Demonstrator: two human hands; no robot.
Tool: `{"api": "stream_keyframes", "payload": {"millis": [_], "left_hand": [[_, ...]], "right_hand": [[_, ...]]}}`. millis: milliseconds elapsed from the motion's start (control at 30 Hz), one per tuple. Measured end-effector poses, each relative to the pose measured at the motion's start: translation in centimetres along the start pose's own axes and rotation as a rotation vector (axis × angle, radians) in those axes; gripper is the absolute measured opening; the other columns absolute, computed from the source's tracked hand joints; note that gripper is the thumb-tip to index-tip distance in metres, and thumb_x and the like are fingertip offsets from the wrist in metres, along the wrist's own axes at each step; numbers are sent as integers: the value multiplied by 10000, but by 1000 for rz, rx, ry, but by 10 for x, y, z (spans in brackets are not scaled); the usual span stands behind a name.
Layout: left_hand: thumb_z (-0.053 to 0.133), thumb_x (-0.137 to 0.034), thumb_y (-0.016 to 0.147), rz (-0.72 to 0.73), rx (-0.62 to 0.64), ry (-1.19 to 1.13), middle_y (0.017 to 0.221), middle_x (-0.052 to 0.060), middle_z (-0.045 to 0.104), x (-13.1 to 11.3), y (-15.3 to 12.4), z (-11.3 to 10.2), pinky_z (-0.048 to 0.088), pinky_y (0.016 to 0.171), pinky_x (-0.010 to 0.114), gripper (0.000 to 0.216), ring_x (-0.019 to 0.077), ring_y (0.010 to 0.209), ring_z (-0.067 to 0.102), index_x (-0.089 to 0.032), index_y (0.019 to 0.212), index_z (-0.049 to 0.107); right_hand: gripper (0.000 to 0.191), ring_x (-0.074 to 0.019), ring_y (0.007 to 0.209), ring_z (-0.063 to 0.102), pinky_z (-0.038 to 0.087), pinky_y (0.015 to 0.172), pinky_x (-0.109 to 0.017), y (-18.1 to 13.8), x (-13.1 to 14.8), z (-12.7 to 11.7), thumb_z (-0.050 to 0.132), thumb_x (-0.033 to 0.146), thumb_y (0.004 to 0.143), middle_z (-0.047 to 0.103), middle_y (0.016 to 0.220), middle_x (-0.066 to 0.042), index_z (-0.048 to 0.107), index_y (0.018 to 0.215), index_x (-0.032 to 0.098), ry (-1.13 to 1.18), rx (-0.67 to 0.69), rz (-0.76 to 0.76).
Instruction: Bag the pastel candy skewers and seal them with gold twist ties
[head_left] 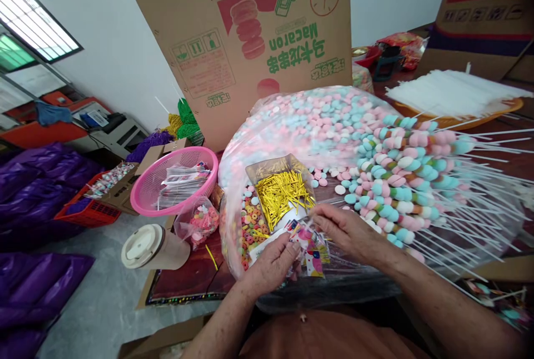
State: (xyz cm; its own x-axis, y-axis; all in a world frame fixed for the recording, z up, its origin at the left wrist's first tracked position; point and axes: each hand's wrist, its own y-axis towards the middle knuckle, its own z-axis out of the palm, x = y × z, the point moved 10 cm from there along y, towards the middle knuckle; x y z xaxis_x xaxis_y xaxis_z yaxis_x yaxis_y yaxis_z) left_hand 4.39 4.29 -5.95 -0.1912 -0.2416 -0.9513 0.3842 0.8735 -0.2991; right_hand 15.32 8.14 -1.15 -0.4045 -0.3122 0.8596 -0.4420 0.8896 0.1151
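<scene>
Close to the table's front edge, my left hand point(273, 263) is closed on colourful printed clear plastic packets point(314, 261), thumb on top. My right hand point(344, 228) is just to the right, its thumb and fingers pinched together at the packets' upper end. Whatever lies between those fingertips is too small to make out. Just beyond both hands stands a box of gold twist ties point(281, 195). Ring-shaped candies point(253, 224) lie in clear plastic left of it. Skewers of pink, blue and white candies point(400, 181) are heaped to the right of my right hand.
A large clear bag of pastel candies point(308, 119) lies behind, before a tall cardboard box point(267, 30). On the left are a pink basket point(142, 195) with flat packets and a lidded cup point(162, 247). White sticks point(454, 92) fill an orange tray at the far right.
</scene>
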Motion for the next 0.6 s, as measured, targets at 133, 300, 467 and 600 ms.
{"api": "stream_keyframes", "payload": {"millis": [133,300,467,600], "left_hand": [[436,-425,846,44,-80,84,609,-7,563,1,0,-7,389,458,213,275,121,495,504,-198,731,540],[448,-446,836,-75,171,-3,710,1,558,16,-5,7,331,413,176,273,98,531,494,-194,829,552],[522,-423,786,-74,133,18,603,-40,500,11,-1,-1,340,473,192,240,91,518,419,-194,740,574],[414,-379,822,-120,87,65,567,-21,516,5,-1,-3,354,462,232,301,124,503,460,-207,619,556]], "right_hand": [[258,-103,516,473,370,477,-208,-7,-16,40,459,412,847,520,602,35,544,828,170,347,61,138],[291,-109,528,464,356,512,-226,-9,3,53,400,303,872,532,554,16,478,622,177,97,-38,35],[299,-121,513,479,359,477,-229,1,17,38,395,248,865,540,526,6,503,594,181,-161,-116,-31],[259,-246,960,543,391,835,-423,-11,68,27,360,132,868,644,986,-128,587,992,127,-581,-222,-491]]}}
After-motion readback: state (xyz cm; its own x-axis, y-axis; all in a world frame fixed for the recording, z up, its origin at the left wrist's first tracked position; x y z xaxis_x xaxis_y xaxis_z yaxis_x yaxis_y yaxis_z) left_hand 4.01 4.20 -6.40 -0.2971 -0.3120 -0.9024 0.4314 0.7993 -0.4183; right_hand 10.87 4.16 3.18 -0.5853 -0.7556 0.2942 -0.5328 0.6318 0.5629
